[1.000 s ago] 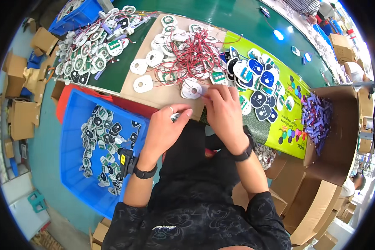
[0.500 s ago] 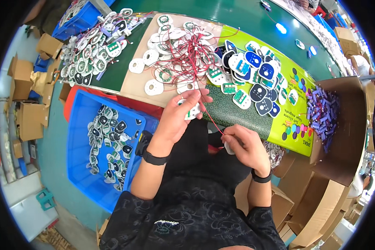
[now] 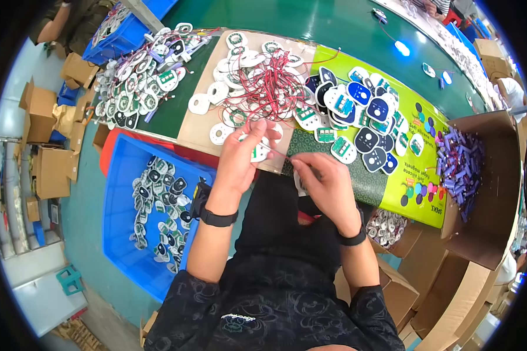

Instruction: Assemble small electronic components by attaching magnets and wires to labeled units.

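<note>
My left hand is closed round a white plastic disc with a green circuit board, held at the bench's near edge. Thin red wire runs from it to my right hand, whose thumb and forefinger pinch the wire. Beneath the right fingers shows part of a small white piece; whether it is held or hangs there I cannot tell. Just beyond my left hand lies a tangle of red wires among white ring-shaped parts.
White, blue and black button panels are piled on the green-patterned mat. A blue bin of similar boards stands at left. To the right, a cardboard box sits beside purple cylindrical cells. More wired parts lie at the far left.
My right hand has moved up and left, nearer my left hand, and the wire span between them is shorter. The left hand has shifted slightly left. The whole view has moved a little.
</note>
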Action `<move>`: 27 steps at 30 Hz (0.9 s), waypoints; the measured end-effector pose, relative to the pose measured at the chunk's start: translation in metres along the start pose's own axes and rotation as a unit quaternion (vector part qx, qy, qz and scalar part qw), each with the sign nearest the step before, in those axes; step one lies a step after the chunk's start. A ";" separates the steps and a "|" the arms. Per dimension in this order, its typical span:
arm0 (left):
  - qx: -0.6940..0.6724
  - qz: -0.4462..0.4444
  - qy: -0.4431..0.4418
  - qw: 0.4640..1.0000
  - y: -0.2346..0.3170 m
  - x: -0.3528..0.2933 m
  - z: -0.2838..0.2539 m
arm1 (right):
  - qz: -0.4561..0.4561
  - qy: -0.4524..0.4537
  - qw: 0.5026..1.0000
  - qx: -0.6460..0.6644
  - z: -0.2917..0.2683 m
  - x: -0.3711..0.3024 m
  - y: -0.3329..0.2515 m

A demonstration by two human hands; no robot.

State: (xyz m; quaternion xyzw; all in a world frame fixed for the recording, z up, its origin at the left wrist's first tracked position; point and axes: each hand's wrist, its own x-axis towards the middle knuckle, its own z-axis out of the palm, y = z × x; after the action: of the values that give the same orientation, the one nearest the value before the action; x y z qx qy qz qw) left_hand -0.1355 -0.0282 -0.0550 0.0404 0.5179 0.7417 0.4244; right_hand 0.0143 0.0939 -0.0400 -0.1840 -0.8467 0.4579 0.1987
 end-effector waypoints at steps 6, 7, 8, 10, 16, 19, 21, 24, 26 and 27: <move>0.017 0.047 0.042 0.998 0.013 0.009 -0.020 | -0.054 0.025 0.998 -0.002 0.016 0.024 0.003; 0.029 0.054 0.043 0.997 0.014 0.009 -0.022 | -0.055 0.022 0.998 -0.003 0.018 0.029 0.001; 0.027 0.055 0.044 0.997 0.015 0.009 -0.023 | -0.054 0.066 0.996 -0.005 0.022 0.036 -0.001; 0.032 0.051 0.025 0.998 0.016 0.009 -0.024 | -0.014 0.103 0.995 -0.007 0.027 0.045 -0.009; 0.095 0.062 0.016 0.993 0.015 0.009 -0.018 | -0.071 0.171 0.973 -0.142 0.053 0.071 -0.009; 0.153 0.099 0.015 0.983 0.015 0.016 -0.015 | -0.136 0.186 0.956 -0.182 0.050 0.082 -0.009; 0.136 0.113 0.025 0.984 0.020 0.023 -0.014 | -0.097 0.215 0.967 -0.092 0.043 0.080 -0.016; 0.035 0.116 0.045 0.992 0.030 0.032 -0.016 | -0.008 0.217 0.975 -0.057 0.029 0.085 -0.023; 0.044 0.120 0.024 0.992 0.032 0.032 -0.013 | 0.054 0.189 0.980 -0.040 0.026 0.089 -0.018; 0.056 0.122 0.003 0.991 0.034 0.032 -0.009 | 0.042 0.182 0.982 -0.001 0.030 0.094 -0.012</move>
State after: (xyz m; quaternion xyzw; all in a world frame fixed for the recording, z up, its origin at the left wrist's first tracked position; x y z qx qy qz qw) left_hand -0.1806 -0.0174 -0.0438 0.1247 0.5510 0.7580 0.3261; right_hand -0.0824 0.1129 -0.0289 -0.3001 -0.7882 0.4241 0.3298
